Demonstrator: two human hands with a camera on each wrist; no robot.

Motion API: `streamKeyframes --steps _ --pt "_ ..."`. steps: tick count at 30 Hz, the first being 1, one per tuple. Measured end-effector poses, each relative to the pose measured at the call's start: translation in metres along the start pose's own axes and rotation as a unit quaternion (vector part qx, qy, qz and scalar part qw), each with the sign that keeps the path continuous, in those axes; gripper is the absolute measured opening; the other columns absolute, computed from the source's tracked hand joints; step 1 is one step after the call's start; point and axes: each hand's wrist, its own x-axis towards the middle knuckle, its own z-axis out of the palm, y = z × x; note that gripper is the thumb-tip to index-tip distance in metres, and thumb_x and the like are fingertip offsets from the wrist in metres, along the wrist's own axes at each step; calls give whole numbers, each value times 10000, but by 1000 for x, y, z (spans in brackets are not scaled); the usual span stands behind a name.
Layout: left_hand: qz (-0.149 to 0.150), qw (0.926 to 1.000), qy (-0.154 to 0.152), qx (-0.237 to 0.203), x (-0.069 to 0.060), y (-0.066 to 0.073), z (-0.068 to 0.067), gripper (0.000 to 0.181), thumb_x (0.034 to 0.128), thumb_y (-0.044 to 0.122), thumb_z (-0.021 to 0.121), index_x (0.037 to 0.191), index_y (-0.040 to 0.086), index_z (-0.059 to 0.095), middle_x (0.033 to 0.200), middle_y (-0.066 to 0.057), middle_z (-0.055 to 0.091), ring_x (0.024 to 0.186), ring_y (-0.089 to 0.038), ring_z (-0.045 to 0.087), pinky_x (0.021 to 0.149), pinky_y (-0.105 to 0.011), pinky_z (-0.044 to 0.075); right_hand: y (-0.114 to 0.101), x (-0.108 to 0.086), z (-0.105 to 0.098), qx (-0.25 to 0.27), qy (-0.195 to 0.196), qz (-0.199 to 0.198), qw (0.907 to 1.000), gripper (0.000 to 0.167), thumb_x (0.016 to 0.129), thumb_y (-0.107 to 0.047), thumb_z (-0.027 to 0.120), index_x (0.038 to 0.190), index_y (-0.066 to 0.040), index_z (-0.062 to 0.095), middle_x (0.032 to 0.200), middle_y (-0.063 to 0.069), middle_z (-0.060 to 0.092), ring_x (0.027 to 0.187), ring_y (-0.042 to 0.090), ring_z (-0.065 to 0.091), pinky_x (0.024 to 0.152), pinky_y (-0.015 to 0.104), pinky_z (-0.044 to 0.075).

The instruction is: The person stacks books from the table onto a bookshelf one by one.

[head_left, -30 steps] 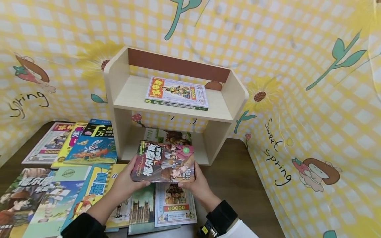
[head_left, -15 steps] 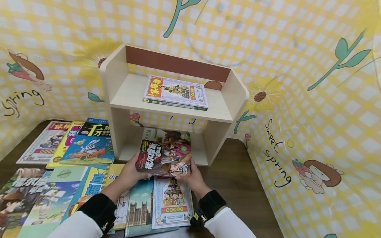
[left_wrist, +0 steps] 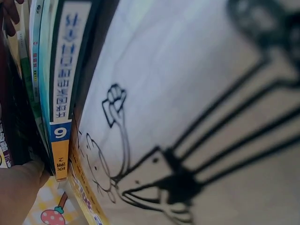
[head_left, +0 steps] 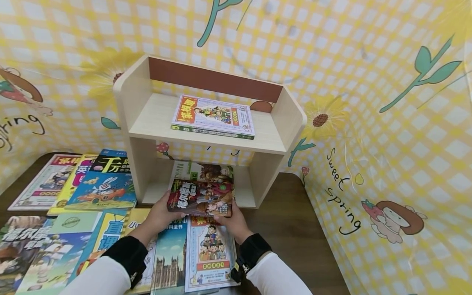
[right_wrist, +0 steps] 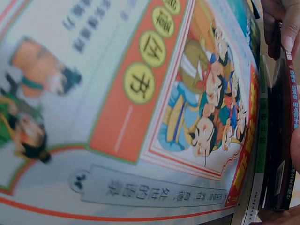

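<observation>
Backdrop: a yellow-and-white checked cloth (head_left: 346,45), printed with sunflowers and the words "sweet spring".
Worktop: a dark brown wooden worktop (head_left: 306,246), bearing bookshelf and books.
Rear-left books: a white-and-red cartoon book (head_left: 44,184), a partly covered yellow book (head_left: 78,179) and a blue book with a rabbit in an orange car (head_left: 103,186), overlapping.
Front books: a green-and-blue book (head_left: 55,250), further covers, a teal book with a spired stone building (head_left: 169,254) and a white-bordered book with cartoon figures (head_left: 211,254).
Left hand: the left hand (head_left: 160,219) pinches the held book's left side near its front corner, thumb along the near edge.
Bookshelf: a pale wooden two-tier bookshelf (head_left: 147,123); on its upper tier a white book with a red title panel (head_left: 217,112) lies flat upon a green-spined book (head_left: 206,132).
Held book: a dark maroon illustrated paperback (head_left: 200,198), between both hands' fingers, over a flat green-and-white book (head_left: 184,170) on the lower tier; its near edge projects past the shelf front. Contact beneath cannot be told.
Handling: presumably light, fairly stiff, with a smooth, slightly slippery cover; best held by opposite short sides, covers kept together.
Right hand: the right hand (head_left: 234,223) pinches the right side, thumb at the near edge.
</observation>
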Motion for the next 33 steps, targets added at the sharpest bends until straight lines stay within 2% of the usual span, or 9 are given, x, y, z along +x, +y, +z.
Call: streamKeyframes --steps 4,9,14,20,25,33 --pt "146 9994 164 250 8 -2 4 867 863 93 723 1512 -28 160 1465 -317 323 1331 -501 317 1064 -616 309 2 7 1 -512 129 59 9986 870 917 -115 665 1547 -35 70 1561 265 174 1420 427 200 1108 544 288" --pt "239 9982 270 477 17 0 8 793 854 38 715 1476 -62 233 1437 -321 357 1316 -494 342 1073 -613 296 5 16 2 -1177 300 291 9922 867 923 -189 667 1548 -44 86 1575 282 55 1446 433 54 1133 584 195" --pt "231 9969 351 672 22 4 10 742 846 3 710 1445 -86 281 1408 -322 378 1298 -476 369 1074 -607 299 5 23 2 -1709 382 309 9841 845 928 -218 660 1540 -17 113 1574 272 97 1447 427 72 1119 582 235" --pt "186 9944 565 878 30 2 11 723 834 0 723 1420 -101 312 1375 -325 400 1252 -464 414 1060 -600 326 4 31 4 -2342 398 185 9712 844 929 -257 658 1525 26 131 1558 306 112 1428 468 106 1095 585 274" --pt "105 9937 625 929 36 0 12 744 839 0 717 1437 -89 282 1399 -320 366 1274 -466 388 1077 -594 306 5 41 5 -2566 459 222 9652 841 926 -289 659 1528 5 152 1564 297 102 1429 467 111 1088 618 250" --pt "-117 9846 635 1626 47 7 11 776 815 50 761 1418 -108 300 1385 -329 381 1267 -453 404 1058 -566 350 7 53 6 -2703 674 49 9604 838 905 -279 689 1516 16 196 1556 279 173 1434 457 107 1089 648 210"
